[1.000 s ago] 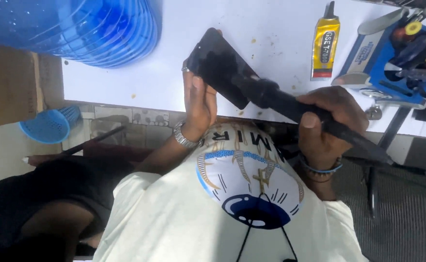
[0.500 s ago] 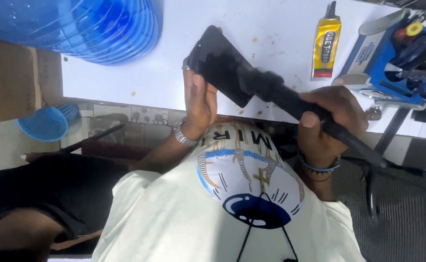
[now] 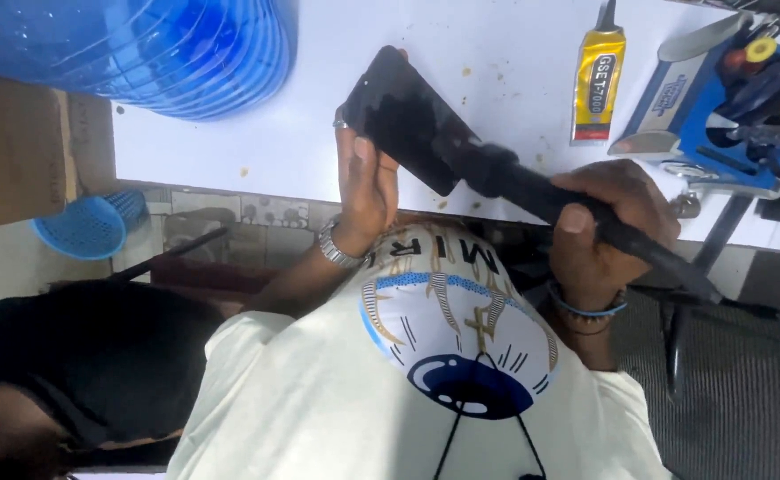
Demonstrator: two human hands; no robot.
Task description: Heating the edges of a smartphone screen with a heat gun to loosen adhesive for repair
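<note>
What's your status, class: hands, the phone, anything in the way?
Left hand grips dark phone. Right hand grips black hot-air tool, nozzle at phone. Glue tube lies apart.

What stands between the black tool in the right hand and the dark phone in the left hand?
Nothing visible does. The left hand holds the dark phone tilted above the white table; the black tool in the right hand already reaches the phone's lower edge.

— What carried everything?
— A white tabletop, speckled with small brown spots.
— What lay at eleven o'clock?
— A big blue ribbed water bottle, on its side.
— And toward one o'clock?
— A yellow glue tube with a black nozzle. Just beyond it, at two o'clock, sat a blue tool holder full of hand tools.
</note>
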